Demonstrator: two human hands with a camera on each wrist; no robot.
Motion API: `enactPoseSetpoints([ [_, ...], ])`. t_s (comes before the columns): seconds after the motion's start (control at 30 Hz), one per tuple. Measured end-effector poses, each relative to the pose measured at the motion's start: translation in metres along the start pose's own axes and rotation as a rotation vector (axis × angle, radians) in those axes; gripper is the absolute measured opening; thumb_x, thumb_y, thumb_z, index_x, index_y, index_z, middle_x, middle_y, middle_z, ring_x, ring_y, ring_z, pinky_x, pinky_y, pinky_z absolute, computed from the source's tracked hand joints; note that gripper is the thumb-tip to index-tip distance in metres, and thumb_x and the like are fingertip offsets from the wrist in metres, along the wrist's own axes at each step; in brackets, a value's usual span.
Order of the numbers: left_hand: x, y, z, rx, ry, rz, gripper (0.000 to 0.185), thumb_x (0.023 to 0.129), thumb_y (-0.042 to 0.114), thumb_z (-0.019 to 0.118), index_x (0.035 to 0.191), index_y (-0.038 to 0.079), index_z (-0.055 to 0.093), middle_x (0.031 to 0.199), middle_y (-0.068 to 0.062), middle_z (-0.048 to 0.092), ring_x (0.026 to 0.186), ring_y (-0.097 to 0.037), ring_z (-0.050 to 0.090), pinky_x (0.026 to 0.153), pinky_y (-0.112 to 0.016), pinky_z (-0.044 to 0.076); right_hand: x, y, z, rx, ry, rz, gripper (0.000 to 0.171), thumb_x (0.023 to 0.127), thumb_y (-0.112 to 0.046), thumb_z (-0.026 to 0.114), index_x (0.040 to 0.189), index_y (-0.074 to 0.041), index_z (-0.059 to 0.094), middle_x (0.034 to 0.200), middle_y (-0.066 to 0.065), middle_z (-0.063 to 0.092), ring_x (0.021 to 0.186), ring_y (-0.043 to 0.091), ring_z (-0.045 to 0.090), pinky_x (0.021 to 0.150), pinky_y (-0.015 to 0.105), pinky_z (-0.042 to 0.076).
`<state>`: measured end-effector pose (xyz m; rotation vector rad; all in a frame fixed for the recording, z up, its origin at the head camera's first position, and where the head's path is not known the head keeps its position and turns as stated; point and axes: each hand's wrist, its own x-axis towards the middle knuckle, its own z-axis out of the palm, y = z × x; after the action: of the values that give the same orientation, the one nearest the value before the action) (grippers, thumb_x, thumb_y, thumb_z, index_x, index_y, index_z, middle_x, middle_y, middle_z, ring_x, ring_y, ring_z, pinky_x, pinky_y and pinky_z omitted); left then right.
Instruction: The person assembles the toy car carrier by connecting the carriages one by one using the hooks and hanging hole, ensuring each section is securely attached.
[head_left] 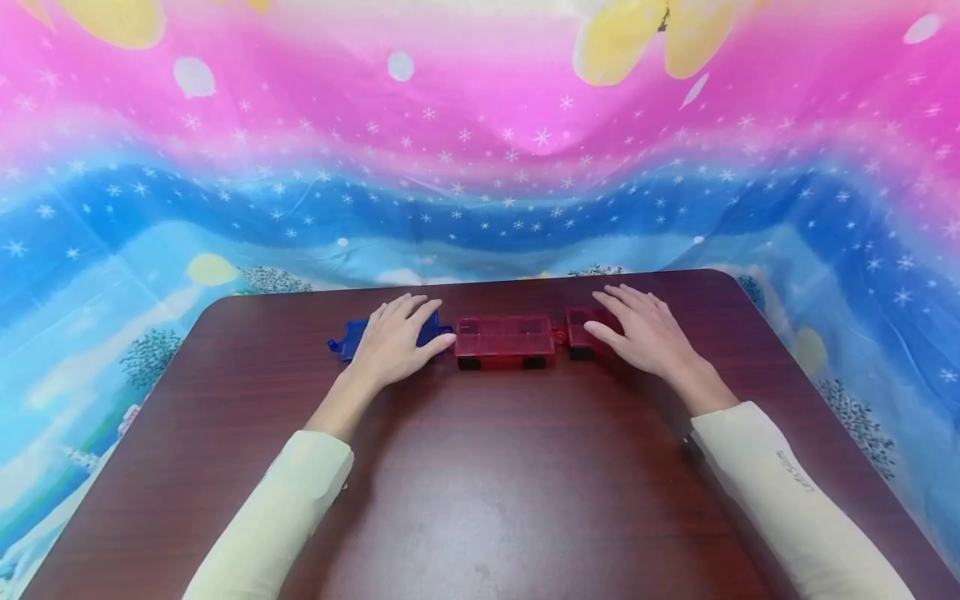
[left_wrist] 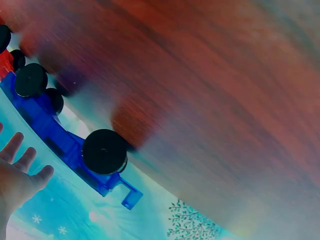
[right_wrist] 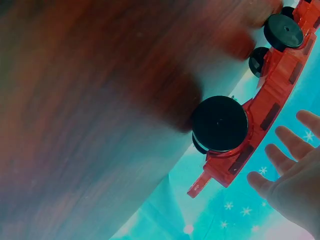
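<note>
A row of three see-through plastic toy wagons with black wheels stands along the far side of the table. The leftmost, a blue wagon (head_left: 354, 337), is partly hidden under my left hand (head_left: 392, 340). That hand is spread over it, thumb toward the middle red wagon (head_left: 504, 337). On the right, my right hand (head_left: 641, 329) hovers with spread fingers over a second red wagon (head_left: 577, 321), covering much of it. Both wrist views show straight fingers beside the upper faces of the blue wagon (left_wrist: 55, 132) and the red wagon (right_wrist: 267, 112), with a gap between.
The wagons stand on a dark brown wood-grain table (head_left: 487, 483) with rounded far corners. Behind and around it hangs a pink and blue cloth (head_left: 465, 167) with snowflakes. A small hook (left_wrist: 132, 196) juts from the blue wagon's outer end. Both forearms wear pale sleeves (head_left: 281, 500).
</note>
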<state>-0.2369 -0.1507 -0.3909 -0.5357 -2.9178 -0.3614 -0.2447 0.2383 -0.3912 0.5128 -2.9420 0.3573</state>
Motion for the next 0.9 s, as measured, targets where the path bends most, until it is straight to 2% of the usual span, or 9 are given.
enactPoseSetpoints([
  [0.37, 0.006, 0.014, 0.005, 0.008, -0.002, 0.059, 0.071, 0.086, 0.069, 0.041, 0.144, 0.029, 0.037, 0.147, -0.005, 0.039, 0.14, -0.029, 0.028, 0.112, -0.056, 0.021, -0.004, 0.005, 0.003, -0.003, 0.005, -0.012, 0.071, 0.088, -0.064, 0.044, 0.143, -0.018, 0.041, 0.149, 0.013, 0.036, 0.14, 0.034, 0.025, 0.111, 0.06, 0.015],
  [0.9, 0.013, 0.032, 0.019, 0.047, -0.049, 0.104, 0.072, 0.086, 0.069, 0.041, 0.144, 0.027, 0.036, 0.147, -0.004, 0.039, 0.14, -0.028, 0.028, 0.113, -0.053, 0.021, -0.005, 0.007, 0.007, -0.021, -0.037, -0.027, 0.078, 0.084, -0.069, 0.045, 0.143, -0.019, 0.04, 0.15, 0.012, 0.034, 0.142, 0.033, 0.023, 0.113, 0.059, 0.011],
])
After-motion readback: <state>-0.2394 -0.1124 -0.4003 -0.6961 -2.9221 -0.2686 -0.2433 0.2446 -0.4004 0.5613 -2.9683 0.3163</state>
